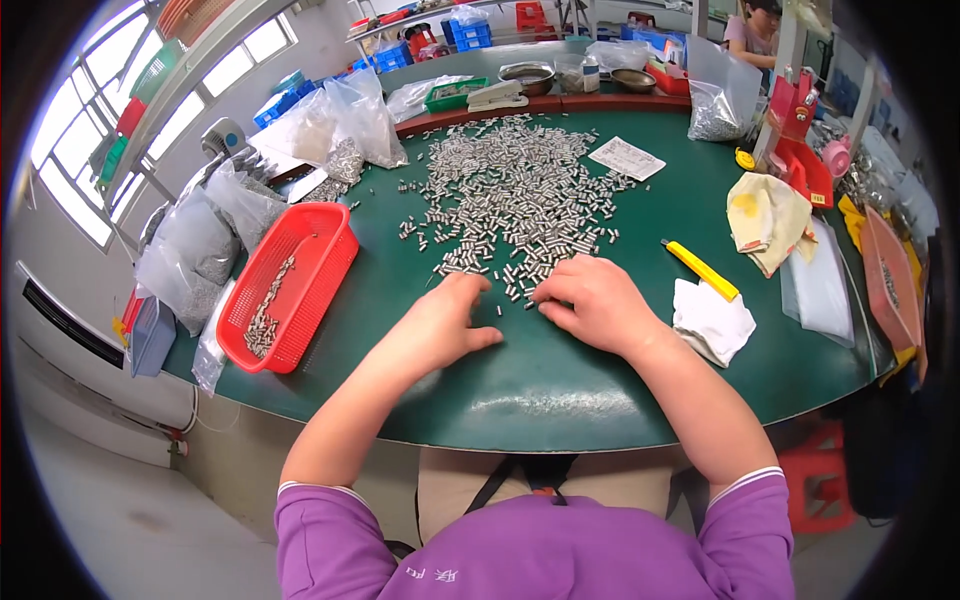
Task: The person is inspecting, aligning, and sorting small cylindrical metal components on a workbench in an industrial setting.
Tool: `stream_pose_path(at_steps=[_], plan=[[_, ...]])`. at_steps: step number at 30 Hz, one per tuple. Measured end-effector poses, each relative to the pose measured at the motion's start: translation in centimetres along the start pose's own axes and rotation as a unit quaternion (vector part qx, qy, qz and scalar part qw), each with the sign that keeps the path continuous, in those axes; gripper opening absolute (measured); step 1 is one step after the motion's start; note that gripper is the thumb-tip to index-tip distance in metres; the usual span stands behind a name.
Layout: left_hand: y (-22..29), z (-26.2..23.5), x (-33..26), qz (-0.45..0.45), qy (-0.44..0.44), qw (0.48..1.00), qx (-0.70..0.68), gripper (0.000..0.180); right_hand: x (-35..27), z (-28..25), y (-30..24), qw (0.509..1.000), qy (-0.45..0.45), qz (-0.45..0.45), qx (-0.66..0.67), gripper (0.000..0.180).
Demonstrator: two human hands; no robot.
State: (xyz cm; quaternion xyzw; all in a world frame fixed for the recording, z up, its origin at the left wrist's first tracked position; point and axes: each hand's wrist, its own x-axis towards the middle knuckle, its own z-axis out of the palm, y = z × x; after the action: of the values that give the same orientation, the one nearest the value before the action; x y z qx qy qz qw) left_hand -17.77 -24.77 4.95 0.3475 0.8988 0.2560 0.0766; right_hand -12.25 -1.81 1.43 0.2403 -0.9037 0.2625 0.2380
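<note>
A broad pile of small silvery metal cylinders (510,180) spreads over the green table (560,390), thinning out toward me. My left hand (448,322) rests at the pile's near left edge, thumb stretched away from the bent fingers. Nothing shows in its grasp. Across a narrow gap, my right hand (598,302) touches the near right edge of the pile. Its thumb and forefinger are apart beside some loose cylinders, and its other fingertips are partly hidden. A few single cylinders lie between the two hands.
A red plastic basket (338,258) holding some cylinders stands at left, near filled plastic bags (205,235). On the right lie a yellow utility knife (700,270), white cloth (712,322) and a stained glove (770,222). A paper slip (627,158) lies beyond the pile.
</note>
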Motion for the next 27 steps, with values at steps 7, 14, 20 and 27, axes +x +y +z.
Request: stream_pose_path(at_steps=[7, 14, 20, 27], plan=[[-2.8, 2.9, 3.4, 0.062, 0.108, 0.992, -0.029, 0.040, 0.6, 0.1, -0.1, 0.998, -0.043, 0.015, -0.040, 0.012], [-5.0, 1.7, 4.6, 0.054, 0.248, 0.967, -0.027, 0.033, 0.6, 0.3, 0.8, 0.997, 0.012, 0.072, -0.029, 0.011], [-8.3, 1.5, 5.4, 0.039, 0.321, 0.946, 0.009, 0.034, 4.7, 1.0, 1.2, 0.996, 0.003, 0.068, -0.057, 0.009], [-7.9, 2.0, 5.5, 0.032, 0.305, 0.951, -0.035, 0.033, 11.6, 4.5, 5.0, 0.990, -0.059, 0.015, -0.125, 0.011]])
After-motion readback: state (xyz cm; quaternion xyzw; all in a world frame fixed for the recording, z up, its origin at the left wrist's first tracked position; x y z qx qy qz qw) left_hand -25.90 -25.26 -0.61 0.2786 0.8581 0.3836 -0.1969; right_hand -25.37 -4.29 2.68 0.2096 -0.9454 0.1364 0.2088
